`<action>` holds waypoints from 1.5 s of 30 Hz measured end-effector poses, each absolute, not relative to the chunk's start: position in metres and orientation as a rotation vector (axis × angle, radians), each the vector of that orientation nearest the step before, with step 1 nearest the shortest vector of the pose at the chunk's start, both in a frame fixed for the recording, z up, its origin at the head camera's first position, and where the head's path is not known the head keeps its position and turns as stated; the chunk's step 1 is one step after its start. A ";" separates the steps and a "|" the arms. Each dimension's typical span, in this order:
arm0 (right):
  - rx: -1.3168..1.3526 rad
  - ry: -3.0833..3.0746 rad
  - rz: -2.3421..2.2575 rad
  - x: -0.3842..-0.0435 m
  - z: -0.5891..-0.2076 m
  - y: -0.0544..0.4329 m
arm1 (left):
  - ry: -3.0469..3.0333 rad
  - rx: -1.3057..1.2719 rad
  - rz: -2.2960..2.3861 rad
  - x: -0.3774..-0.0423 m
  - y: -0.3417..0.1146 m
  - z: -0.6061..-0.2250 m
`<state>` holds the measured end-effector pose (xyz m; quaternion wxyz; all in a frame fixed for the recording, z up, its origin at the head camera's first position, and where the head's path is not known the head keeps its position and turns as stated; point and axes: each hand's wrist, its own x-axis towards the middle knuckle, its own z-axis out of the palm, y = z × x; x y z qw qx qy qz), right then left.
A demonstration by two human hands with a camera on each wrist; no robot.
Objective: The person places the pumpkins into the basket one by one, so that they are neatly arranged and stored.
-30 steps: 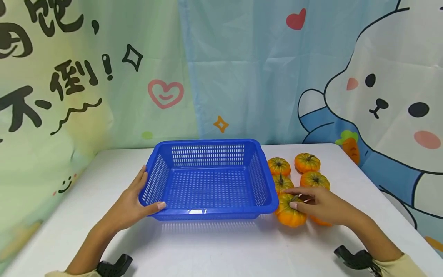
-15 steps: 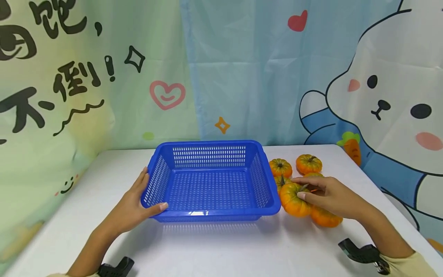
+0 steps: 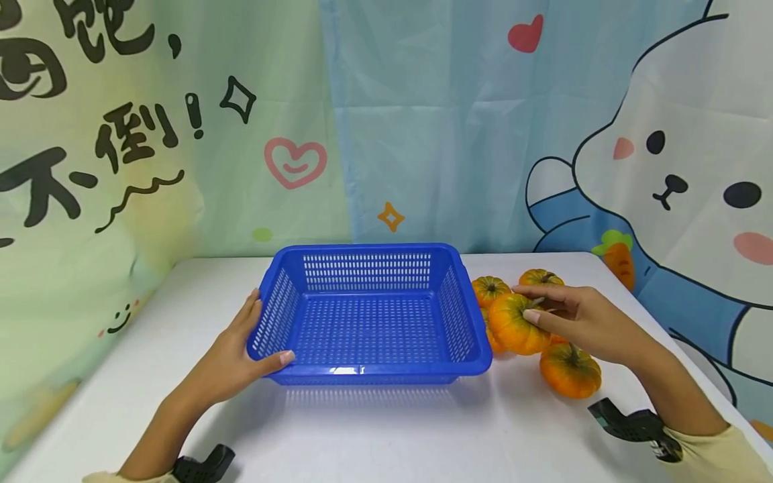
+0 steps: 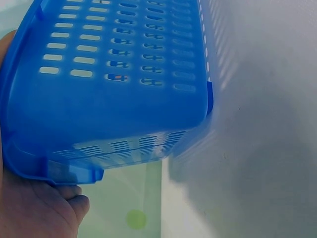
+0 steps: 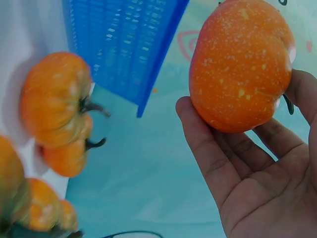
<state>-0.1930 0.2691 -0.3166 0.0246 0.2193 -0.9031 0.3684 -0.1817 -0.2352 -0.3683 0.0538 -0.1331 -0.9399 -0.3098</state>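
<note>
A blue plastic basket (image 3: 392, 370) with slotted walls stands mid-table, its visible inside bare. My left hand (image 3: 226, 365) grips its left front corner, thumb over the rim and fingers along the outer side; the left wrist view shows the basket's outer wall (image 4: 124, 106) close up. To the right of the basket, my right hand (image 3: 594, 318) holds a small orange-green pumpkin (image 3: 512, 329) by thumb and fingertips near its stem. In the right wrist view the held pumpkin (image 5: 240, 69) is up off the table, its speckled orange skin toward the camera.
Several other pumpkins sit on the white table (image 3: 386, 436) right of the basket: one nearer pumpkin (image 3: 570, 373), another pumpkin (image 3: 489, 288) behind, and some partly hidden under the right hand. A printed cloth backdrop (image 3: 398, 134) hangs behind the table.
My right hand has lifted the pumpkin off the table, moving up and slightly away, which uncovers the front right pumpkin. The left hand stays on the basket. The whole view shifts slightly.
</note>
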 end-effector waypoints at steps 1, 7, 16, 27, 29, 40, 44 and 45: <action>0.694 -2.780 1.133 -0.194 -0.315 0.266 | -2.858 -0.403 -0.940 -0.181 -0.235 -0.368; 0.740 -2.749 1.163 -0.202 -0.302 0.245 | -2.866 -0.394 -0.943 -0.180 -0.235 -0.366; 0.771 -2.767 1.171 -0.219 -0.289 0.219 | -2.865 -0.394 -0.941 -0.180 -0.235 -0.365; 0.834 -2.781 1.204 -0.239 -0.277 0.188 | -2.866 -0.390 -0.939 -0.180 -0.236 -0.365; 0.868 -2.768 1.185 -0.244 -0.275 0.183 | -2.867 -0.388 -0.937 -0.180 -0.236 -0.365; 1.007 -2.759 1.170 -0.262 -0.270 0.157 | -2.873 -0.375 -0.920 -0.179 -0.235 -0.364; 1.055 -2.754 1.193 -0.266 -0.269 0.147 | -2.865 -0.393 -0.924 -0.180 -0.236 -0.365; 1.067 -2.750 1.200 -0.267 -0.269 0.144 | -2.860 -0.400 -0.929 -0.180 -0.236 -0.365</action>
